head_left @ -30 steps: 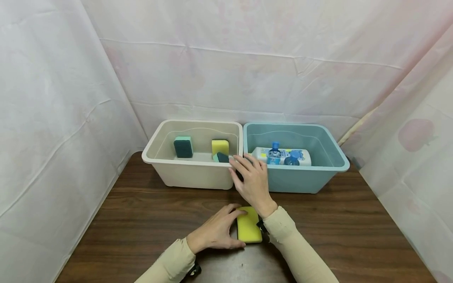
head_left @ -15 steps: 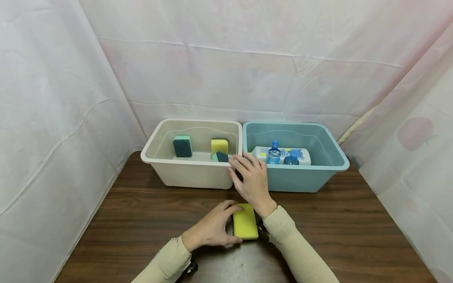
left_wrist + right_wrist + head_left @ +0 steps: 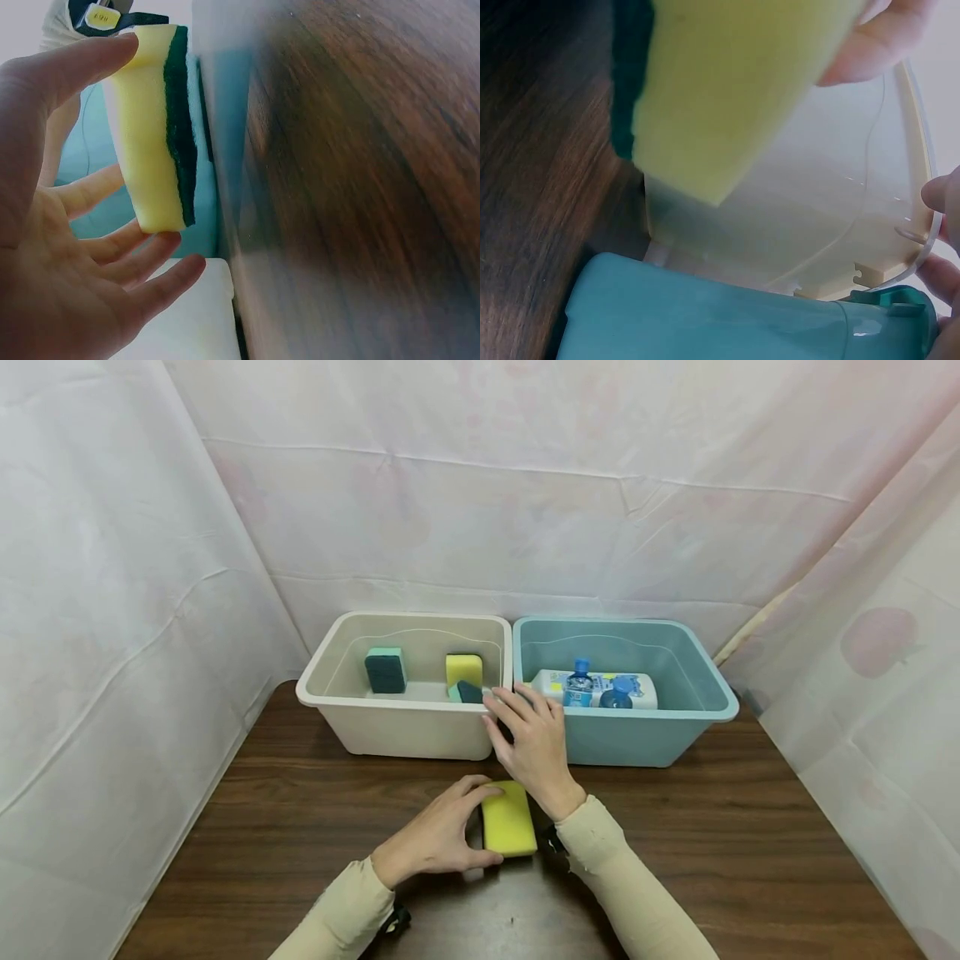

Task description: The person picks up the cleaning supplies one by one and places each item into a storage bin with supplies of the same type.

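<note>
Between thumb and fingers of my left hand (image 3: 438, 835) is a yellow scouring sponge (image 3: 510, 822) with a dark green scrub layer. The left wrist view shows the thumb pressing one end of the sponge (image 3: 146, 135) and the fingers at the other end, the scrub side facing the table and raised off it. My right hand (image 3: 538, 752) lies with loosely extended fingers over the adjoining rims of a beige bin (image 3: 405, 731) and a blue bin (image 3: 637, 739). In the right wrist view its fingers (image 3: 945, 281) are right at the beige rim.
Inside the beige bin are a dark green sponge (image 3: 386, 671), another yellow sponge (image 3: 463, 668) and a tilted green one (image 3: 467, 692). A white bottle (image 3: 643, 692) and two small blue-capped bottles (image 3: 578, 685) occupy the blue bin. Pale curtains (image 3: 480, 518) surround the brown table (image 3: 285, 860).
My left hand has carried the sponge left and slightly away from me, from beside the right wrist. The right hand has stayed at the bin rims.
</note>
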Tool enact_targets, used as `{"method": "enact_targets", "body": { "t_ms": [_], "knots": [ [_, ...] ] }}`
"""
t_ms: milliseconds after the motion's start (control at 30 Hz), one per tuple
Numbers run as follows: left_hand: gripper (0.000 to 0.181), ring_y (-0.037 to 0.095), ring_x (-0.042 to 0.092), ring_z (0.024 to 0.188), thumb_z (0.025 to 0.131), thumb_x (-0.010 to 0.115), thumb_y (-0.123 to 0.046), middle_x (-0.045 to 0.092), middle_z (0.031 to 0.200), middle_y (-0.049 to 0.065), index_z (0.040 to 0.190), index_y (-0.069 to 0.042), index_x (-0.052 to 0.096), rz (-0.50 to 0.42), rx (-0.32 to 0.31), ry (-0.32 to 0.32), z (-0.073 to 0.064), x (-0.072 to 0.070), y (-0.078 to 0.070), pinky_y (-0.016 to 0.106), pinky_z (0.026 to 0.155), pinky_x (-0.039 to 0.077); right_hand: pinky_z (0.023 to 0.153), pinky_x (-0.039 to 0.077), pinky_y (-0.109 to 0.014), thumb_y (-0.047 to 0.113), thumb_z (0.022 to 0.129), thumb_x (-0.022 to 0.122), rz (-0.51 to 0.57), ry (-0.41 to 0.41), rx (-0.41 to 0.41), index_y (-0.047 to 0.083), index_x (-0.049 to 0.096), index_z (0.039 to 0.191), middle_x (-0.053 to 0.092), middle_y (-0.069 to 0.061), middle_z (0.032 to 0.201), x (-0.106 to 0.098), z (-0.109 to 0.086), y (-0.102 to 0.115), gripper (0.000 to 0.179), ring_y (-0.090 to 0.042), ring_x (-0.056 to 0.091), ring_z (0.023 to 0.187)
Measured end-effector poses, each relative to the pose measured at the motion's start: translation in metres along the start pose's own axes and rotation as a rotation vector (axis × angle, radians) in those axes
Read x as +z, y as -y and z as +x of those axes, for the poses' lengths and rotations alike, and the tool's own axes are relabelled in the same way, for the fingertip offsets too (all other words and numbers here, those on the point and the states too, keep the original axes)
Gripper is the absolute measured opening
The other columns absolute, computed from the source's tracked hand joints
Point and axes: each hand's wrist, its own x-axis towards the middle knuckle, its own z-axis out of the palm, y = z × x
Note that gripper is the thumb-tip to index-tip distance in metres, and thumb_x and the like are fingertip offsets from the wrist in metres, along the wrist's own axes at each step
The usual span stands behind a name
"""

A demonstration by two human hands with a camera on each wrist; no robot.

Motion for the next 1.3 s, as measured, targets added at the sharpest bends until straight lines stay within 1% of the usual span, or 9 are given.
{"method": "enact_targets", "body": {
  "t_ms": [200, 367, 667, 867, 1067, 1300],
  "knots": [
    [0.084, 0.028, 0.057, 0.137, 0.083, 0.090, -0.048, 0.049, 0.157, 0.010, 0.153, -0.017, 0.054, -0.017, -0.003, 0.002, -0.002, -0.001, 0.001, 0.052, 0.110, 0.054, 0.104, 0.045, -0.051, 0.030, 0.102, 0.074, -0.007, 0.004, -0.001, 0.020, 0.078, 0.129, 0.075, -0.001, 0.134, 0.000, 0.000, 0.000, 0.029, -0.032, 0.062, 0.134],
    [0.084, 0.026, 0.057, 0.138, 0.084, 0.088, -0.050, 0.048, 0.159, 0.008, 0.154, -0.018, 0.053, -0.027, -0.018, 0.016, -0.004, 0.001, 0.002, 0.052, 0.111, 0.054, 0.104, 0.045, -0.052, 0.029, 0.101, 0.074, -0.010, 0.007, -0.002, 0.019, 0.079, 0.128, 0.075, -0.002, 0.134, 0.000, 0.000, 0.000, 0.029, -0.033, 0.062, 0.134],
    [0.084, 0.026, 0.057, 0.138, 0.084, 0.088, -0.050, 0.049, 0.158, 0.008, 0.153, -0.018, 0.054, -0.027, -0.021, 0.009, -0.004, -0.002, 0.001, 0.052, 0.111, 0.054, 0.105, 0.045, -0.051, 0.031, 0.103, 0.073, -0.010, 0.013, 0.004, 0.021, 0.078, 0.130, 0.075, -0.001, 0.135, -0.001, 0.000, 0.001, 0.029, -0.032, 0.061, 0.135],
    [0.085, 0.027, 0.056, 0.139, 0.083, 0.090, -0.049, 0.048, 0.158, 0.008, 0.154, -0.019, 0.054, -0.028, -0.022, -0.010, -0.006, -0.010, 0.000, 0.052, 0.111, 0.053, 0.105, 0.044, -0.052, 0.030, 0.102, 0.074, -0.009, 0.011, 0.004, 0.020, 0.078, 0.129, 0.075, -0.001, 0.134, 0.000, 0.000, 0.001, 0.030, -0.031, 0.061, 0.135],
    [0.086, 0.027, 0.056, 0.138, 0.082, 0.091, -0.047, 0.049, 0.157, 0.008, 0.153, -0.018, 0.054, -0.017, 0.008, -0.044, -0.007, -0.023, -0.001, 0.052, 0.111, 0.053, 0.105, 0.044, -0.051, 0.031, 0.102, 0.074, -0.006, 0.011, 0.001, 0.020, 0.078, 0.130, 0.075, -0.001, 0.134, 0.000, -0.001, 0.001, 0.030, -0.032, 0.061, 0.135],
    [0.086, 0.026, 0.056, 0.138, 0.081, 0.091, -0.046, 0.051, 0.154, 0.008, 0.153, -0.018, 0.055, 0.011, 0.014, -0.056, -0.010, -0.038, -0.003, 0.051, 0.112, 0.053, 0.104, 0.044, -0.052, 0.031, 0.102, 0.073, -0.003, 0.007, -0.001, 0.019, 0.078, 0.129, 0.075, -0.001, 0.134, 0.000, 0.000, 0.001, 0.029, -0.032, 0.061, 0.135]
  ]
}}
